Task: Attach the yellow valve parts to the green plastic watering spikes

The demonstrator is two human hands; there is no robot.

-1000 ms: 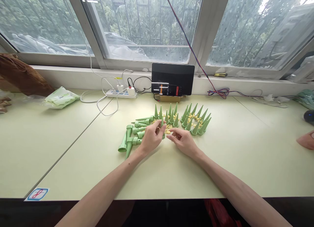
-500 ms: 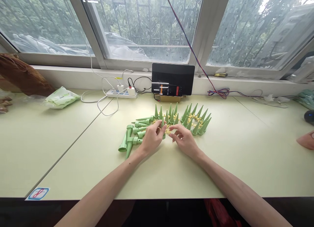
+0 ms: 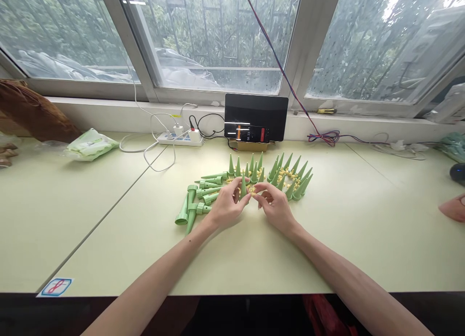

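Observation:
My left hand [image 3: 229,201] is closed round a green cone [image 3: 243,185], which points upward. Close beside it, my right hand [image 3: 275,203] pinches a small yellow piece [image 3: 253,194] between thumb and finger, near the left thumb. Behind both hands stand several upright green cones [image 3: 231,165], with small yellow pieces among them. To the right, more upright cones [image 3: 298,193] form a ring around yellow pieces [image 3: 289,172]. Green cones [image 3: 191,210] lie on their sides left of my left hand.
A black tablet [image 3: 256,113] leans at the back, a phone before it. Left of it are a power strip [image 3: 185,139] and white cables. A green packet [image 3: 92,144] lies far left. Another person's hand [image 3: 453,207] shows at the right edge.
My left hand and its cone have shifted slightly right. The fingers of my right hand have closed in on the yellow piece, and the two hands are nearer each other.

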